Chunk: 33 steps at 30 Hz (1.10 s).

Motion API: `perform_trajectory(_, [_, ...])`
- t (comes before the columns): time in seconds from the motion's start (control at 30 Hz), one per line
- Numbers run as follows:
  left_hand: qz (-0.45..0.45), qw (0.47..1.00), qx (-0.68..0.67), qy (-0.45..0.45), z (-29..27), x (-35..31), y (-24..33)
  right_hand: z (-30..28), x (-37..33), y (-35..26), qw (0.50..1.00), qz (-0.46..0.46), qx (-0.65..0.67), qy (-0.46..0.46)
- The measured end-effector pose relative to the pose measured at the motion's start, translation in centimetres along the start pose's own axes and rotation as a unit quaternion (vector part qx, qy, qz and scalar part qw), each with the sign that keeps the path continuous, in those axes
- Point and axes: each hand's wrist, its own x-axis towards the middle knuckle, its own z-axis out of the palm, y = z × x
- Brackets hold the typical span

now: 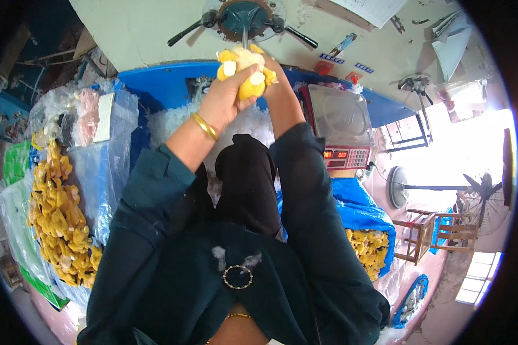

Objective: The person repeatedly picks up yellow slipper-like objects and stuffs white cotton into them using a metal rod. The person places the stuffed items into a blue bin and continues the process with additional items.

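Note:
A small yellow plush toy (251,86) with white patches is held up against the thin metal nozzle (245,38) of a filling machine. My left hand (227,96) is closed round its left and lower side, the thumb laid across the front. From the right, my right hand (275,73) grips the same toy; most of its fingers are hidden behind the plush. The nozzle's tip is out of sight at the toy's top. White fluffy stuffing (172,123) lies below the hands.
Two black lever handles (185,33) flank the nozzle. A digital scale (339,123) stands on the right. Yellow plush pieces (57,215) heap up on the left, and more fill a blue bag (368,250) at right. Beyond are a wooden chair (417,236) and a fan (482,201).

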Motion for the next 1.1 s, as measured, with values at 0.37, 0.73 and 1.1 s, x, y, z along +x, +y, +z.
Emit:
perform_trajectory(0.37, [0.015,0.996,-0.06,0.057,1.2,3.0,-1.3,-0.6,1.2,-0.7,0.999,-0.036,0.021,-0.02])
perform_trajectory(0.73, [-0.026,0.993,-0.096,0.065,0.8,-3.6,-2.3,3.2,-6.6,2.5,0.993,-0.093,0.044,0.051])
perform_trajectory(1.1, [-0.107,0.992,0.045,-0.047,-1.0,-10.7,-1.5,-1.4,-13.0,3.7,0.959,-0.152,-0.213,0.113])
